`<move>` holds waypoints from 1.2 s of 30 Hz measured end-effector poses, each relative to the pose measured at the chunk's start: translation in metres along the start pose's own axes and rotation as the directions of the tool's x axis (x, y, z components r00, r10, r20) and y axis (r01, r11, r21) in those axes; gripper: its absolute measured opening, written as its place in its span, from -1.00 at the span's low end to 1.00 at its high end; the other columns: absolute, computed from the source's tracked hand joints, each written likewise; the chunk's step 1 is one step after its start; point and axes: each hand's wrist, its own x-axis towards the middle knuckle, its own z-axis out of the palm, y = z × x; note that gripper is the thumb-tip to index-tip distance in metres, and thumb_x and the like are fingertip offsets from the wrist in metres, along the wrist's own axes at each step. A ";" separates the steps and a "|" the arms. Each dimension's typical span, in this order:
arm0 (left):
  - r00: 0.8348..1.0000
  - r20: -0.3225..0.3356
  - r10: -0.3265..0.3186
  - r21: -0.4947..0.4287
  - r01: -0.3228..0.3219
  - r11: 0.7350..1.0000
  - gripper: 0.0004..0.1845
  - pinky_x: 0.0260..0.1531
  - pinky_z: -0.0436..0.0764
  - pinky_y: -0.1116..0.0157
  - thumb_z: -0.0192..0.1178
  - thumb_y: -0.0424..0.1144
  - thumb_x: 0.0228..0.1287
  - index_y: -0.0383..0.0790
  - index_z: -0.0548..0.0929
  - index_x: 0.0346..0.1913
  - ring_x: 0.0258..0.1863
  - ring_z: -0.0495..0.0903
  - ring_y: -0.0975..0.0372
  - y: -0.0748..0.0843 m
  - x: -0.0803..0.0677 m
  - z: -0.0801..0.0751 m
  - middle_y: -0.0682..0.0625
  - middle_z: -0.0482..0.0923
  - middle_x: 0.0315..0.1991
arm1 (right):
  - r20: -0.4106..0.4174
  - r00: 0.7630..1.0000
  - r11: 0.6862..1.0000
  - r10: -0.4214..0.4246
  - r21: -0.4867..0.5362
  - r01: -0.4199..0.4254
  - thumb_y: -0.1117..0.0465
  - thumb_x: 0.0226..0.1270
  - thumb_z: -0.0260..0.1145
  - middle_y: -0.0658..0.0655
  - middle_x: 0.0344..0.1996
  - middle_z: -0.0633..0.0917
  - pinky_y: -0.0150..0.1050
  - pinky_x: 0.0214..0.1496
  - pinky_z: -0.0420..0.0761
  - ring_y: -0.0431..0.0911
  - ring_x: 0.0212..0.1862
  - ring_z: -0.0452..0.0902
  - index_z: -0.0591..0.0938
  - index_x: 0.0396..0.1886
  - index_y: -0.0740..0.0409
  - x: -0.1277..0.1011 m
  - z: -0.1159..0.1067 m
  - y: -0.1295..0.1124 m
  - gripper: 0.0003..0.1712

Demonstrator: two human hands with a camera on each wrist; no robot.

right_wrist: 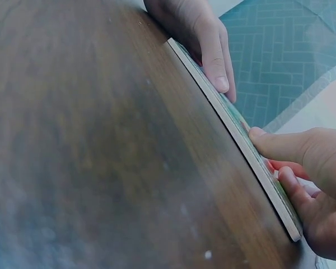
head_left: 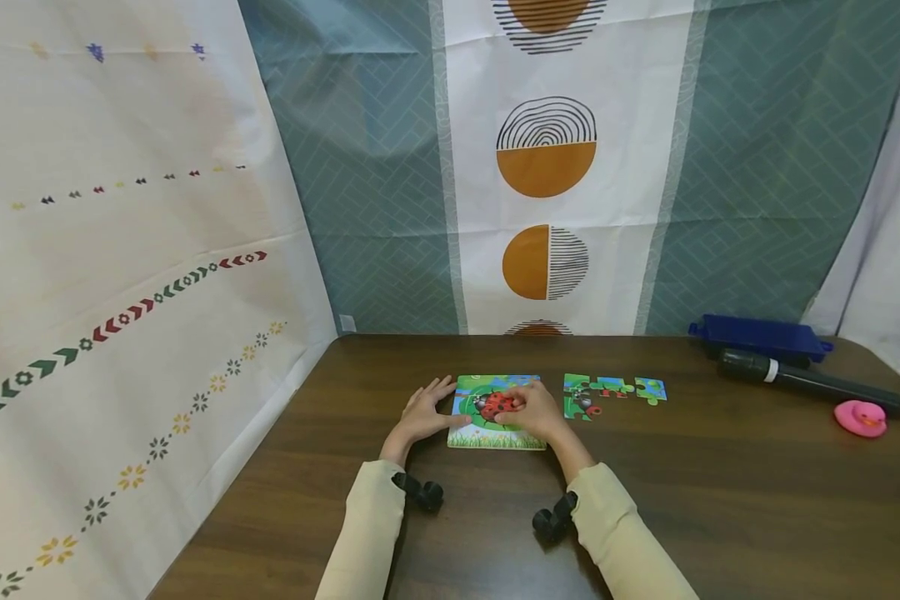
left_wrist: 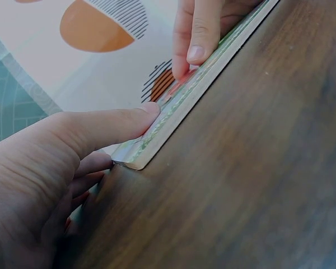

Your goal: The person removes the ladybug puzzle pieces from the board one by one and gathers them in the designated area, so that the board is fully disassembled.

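A jigsaw puzzle board (head_left: 495,443) with a red ladybug picture and a grassy lower border lies flat on the table. My left hand (head_left: 424,412) rests at its left edge, fingers extended, the thumb (left_wrist: 126,123) pressing the top near the corner. Over the ladybug, my right hand (head_left: 537,410) pinches a red puzzle piece (right_wrist: 270,166) with thumb and fingertips, at the board's surface. The fingers hide most of that piece, so whether it is seated cannot be told. Several loose puzzle pieces (head_left: 576,383) lie right of the board, some showing part of a ladybug.
The brown wooden table (head_left: 720,500) reaches back to a patterned curtain (head_left: 375,208). At its far right are a blue tray-like object (head_left: 761,333), a long black object with a white band (head_left: 817,383) and a pink rubber duck (head_left: 861,419). Black cameras sit on both wrists.
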 end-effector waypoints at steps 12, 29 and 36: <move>1.000 0.014 0.004 0.021 -0.004 1.000 -0.12 0.55 -0.13 -0.12 0.37 0.04 0.14 -0.21 0.28 0.47 0.57 -0.05 -0.07 0.000 0.001 -0.003 -0.11 0.07 0.56 | 0.014 1.000 0.999 0.017 0.049 -0.017 0.22 0.13 0.49 0.24 -0.03 0.50 -0.10 -0.02 0.57 0.00 -0.08 0.47 0.59 0.08 0.25 0.001 -0.001 -0.003 -0.49; 1.000 -0.009 0.003 0.007 -0.003 1.000 -0.14 0.55 -0.11 -0.11 0.38 0.01 0.13 -0.23 0.32 0.45 0.57 -0.02 -0.06 -0.002 -0.002 0.002 -0.11 0.11 0.54 | -0.064 0.997 0.988 0.046 0.152 -0.036 0.22 0.30 0.35 0.18 -0.12 0.68 -0.12 -0.04 0.60 -0.01 -0.06 0.57 0.63 -0.01 0.16 0.001 0.006 0.007 -0.71; 1.000 -0.010 0.004 0.008 -0.004 1.000 -0.15 0.55 -0.11 -0.10 0.38 0.01 0.14 -0.22 0.31 0.46 0.57 -0.02 -0.06 0.000 0.000 0.001 -0.11 0.10 0.55 | -0.121 0.992 0.982 0.022 0.189 0.002 0.19 0.33 0.33 0.20 -0.11 0.71 -0.07 -0.01 0.62 0.04 -0.04 0.60 0.68 -0.05 0.16 0.002 0.006 0.008 -0.76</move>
